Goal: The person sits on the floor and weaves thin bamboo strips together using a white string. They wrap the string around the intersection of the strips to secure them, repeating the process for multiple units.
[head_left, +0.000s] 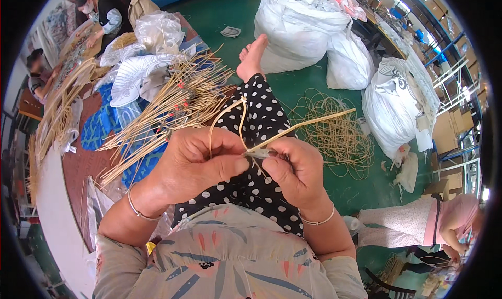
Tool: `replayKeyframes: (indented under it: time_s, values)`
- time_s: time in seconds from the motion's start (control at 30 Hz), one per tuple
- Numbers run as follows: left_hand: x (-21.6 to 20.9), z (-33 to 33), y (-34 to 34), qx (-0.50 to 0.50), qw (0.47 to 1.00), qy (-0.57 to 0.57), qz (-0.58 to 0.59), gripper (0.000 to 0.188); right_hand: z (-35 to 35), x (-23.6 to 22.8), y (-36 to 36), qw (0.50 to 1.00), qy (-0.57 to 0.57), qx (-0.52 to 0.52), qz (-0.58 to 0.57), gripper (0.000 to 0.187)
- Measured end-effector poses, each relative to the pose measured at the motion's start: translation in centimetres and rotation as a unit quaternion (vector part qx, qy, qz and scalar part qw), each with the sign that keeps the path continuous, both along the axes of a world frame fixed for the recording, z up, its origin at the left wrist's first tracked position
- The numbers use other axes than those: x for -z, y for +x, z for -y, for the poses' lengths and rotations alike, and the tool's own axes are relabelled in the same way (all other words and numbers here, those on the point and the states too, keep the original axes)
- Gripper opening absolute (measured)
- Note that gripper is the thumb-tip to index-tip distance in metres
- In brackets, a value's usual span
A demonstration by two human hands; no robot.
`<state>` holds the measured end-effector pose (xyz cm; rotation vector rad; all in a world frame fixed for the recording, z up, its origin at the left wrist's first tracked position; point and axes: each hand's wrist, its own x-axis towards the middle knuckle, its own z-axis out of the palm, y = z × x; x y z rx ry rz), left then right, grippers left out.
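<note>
Pinching strip at stick end with left hand and right hand; best to keep pull even, firm.

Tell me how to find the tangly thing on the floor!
Look at the green floor to the right of the spotted trousers. Just beyond the right hand, and nearer than the white bags, lies a tan tangle. It's all thin, curly loops, while the sticks heaped on the left are straight.
</note>
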<state>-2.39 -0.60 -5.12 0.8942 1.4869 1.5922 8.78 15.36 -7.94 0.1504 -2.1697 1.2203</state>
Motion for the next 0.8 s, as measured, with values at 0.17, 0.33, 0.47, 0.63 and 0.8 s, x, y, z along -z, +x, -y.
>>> replayKeyframes:
  time_s: [0.17, 0.33, 0.47, 0.63, 0.8]
  values:
    - [-1.8, -0.5, 0.1, -0.060, 0.987, -0.012, -0.150, 0.012, 0.0, 0.3, 0.1, 0.998, -0.051, 0.026, 0.016, 0.013]
    - [-1.2, 1.9, 1.8, -0.133, 0.872, 0.146, -0.449, 0.022, 0.4, 1.2, 0.3, 0.976, -0.204, 0.070, 0.011, 0.025]
    - [-0.1, 0.7, 3.1, -0.070, 0.942, -0.038, -0.325, 0.030, 1.7, 0.9, -0.1, 0.961, -0.267, 0.066, -0.022, 0.026]
    - [1.0, -1.5, 3.0, -0.075, 0.973, 0.192, 0.102, 0.036, 2.9, 0.9, -0.4, 0.959, -0.266, 0.068, -0.067, 0.030]
    - [1.7, -2.5, 3.5, -0.094, 0.960, 0.225, 0.137, 0.032, 2.9, 0.9, -0.4, 0.962, -0.261, 0.043, -0.064, 0.030]
